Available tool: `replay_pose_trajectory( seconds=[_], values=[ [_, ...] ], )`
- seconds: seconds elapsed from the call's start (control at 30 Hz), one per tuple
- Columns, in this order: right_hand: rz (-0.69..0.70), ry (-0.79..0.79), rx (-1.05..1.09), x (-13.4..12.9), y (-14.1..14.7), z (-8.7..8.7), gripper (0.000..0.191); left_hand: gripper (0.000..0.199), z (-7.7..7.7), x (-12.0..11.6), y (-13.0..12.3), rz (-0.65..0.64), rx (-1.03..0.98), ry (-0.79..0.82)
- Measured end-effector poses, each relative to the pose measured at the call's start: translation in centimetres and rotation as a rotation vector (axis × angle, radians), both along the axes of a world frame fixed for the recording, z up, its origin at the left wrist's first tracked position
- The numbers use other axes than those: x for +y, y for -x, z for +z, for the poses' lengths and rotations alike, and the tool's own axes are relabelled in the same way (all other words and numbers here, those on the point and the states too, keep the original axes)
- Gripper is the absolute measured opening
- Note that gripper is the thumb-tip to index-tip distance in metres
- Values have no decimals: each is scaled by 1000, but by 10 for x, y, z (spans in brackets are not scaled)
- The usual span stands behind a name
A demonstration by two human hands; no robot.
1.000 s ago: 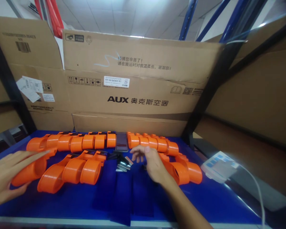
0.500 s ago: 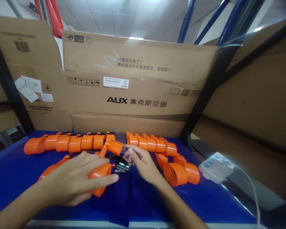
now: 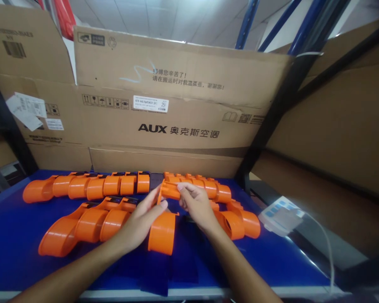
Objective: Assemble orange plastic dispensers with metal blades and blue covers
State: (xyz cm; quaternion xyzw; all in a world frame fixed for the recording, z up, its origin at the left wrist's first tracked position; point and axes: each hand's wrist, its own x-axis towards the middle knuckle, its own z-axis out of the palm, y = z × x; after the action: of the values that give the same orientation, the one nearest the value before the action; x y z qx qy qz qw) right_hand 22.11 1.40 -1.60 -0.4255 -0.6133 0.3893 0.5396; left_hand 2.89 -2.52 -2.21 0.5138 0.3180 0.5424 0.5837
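the left hand (image 3: 148,215), gripping the orange piece (image 3: 162,233), seems to steady it while the right hand (image 3: 196,205) pinches its far end.

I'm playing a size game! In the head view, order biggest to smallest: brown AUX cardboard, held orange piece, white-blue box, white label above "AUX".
Brown AUX cardboard
Held orange piece and white-blue box: too close to rank; the piece is partly covered, nearness may mislead
White label

2 rows of rings (image 3: 90,225) lay lower left on table (image 3: 15,252), cardboard (image 3: 177,113) stood behind; corded box (image 3: 279,215) sat lower right.
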Motion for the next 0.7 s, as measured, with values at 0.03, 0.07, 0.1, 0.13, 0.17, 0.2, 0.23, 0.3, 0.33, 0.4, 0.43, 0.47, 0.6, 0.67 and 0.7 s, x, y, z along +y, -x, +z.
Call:
replay_pose_trajectory(
  seconds=[0.03, 0.07, 0.1, 0.13, 0.17, 0.2, 0.23, 0.3, 0.33, 0.4, 0.43, 0.47, 0.6, 0.67, 0.7],
  values=[
    [14, 8, 5, 1, 1, -1, 43, 56, -1, 5, -6, -3, -77, 73],
    [29, 16, 10, 2, 1, -2, 44, 56, -2, 10, -11, 15, -144, 124],
    [39, 17, 4, 4, 0, -3, 44, 57, -4, 13, -14, 36, -199, 162],
    [42, 6, -33, 5, -1, -4, 44, 59, -6, 16, -15, 65, -245, 190],
    [36, -15, -114, 5, -2, -4, 42, 62, -9, 18, -16, 95, -280, 207],
    [20, -42, -242, 6, -4, -4, 39, 65, -12, 19, -15, 120, -302, 216],
    [-1, -71, -404, 6, -6, -4, 34, 68, -16, 20, -14, 139, -312, 218],
    [-22, -119, -735, 4, -8, -4, 25, 73, -24, 19, -12, 164, -301, 211],
    [-8, -133, -856, 3, -9, -3, 20, 73, -27, 19, -10, 169, -285, 205],
    [62, -146, -978, 0, -8, -3, 14, 73, -32, 18, -8, 176, -243, 183],
    [105, -148, -998, -1, -7, -3, 11, 73, -34, 18, -7, 178, -223, 169],
    [142, -149, -1008, -2, -5, -4, 9, 72, -35, 19, -6, 178, -206, 155],
    [213, -141, -1068, -3, 2, -7, 6, 71, -36, 22, -2, 190, -200, 133],
    [219, -134, -1106, -2, 5, -9, 5, 71, -37, 24, -2, 199, -203, 144],
    [221, -131, -1120, -2, 6, -10, 5, 71, -38, 25, -2, 202, -202, 151]
  ],
)
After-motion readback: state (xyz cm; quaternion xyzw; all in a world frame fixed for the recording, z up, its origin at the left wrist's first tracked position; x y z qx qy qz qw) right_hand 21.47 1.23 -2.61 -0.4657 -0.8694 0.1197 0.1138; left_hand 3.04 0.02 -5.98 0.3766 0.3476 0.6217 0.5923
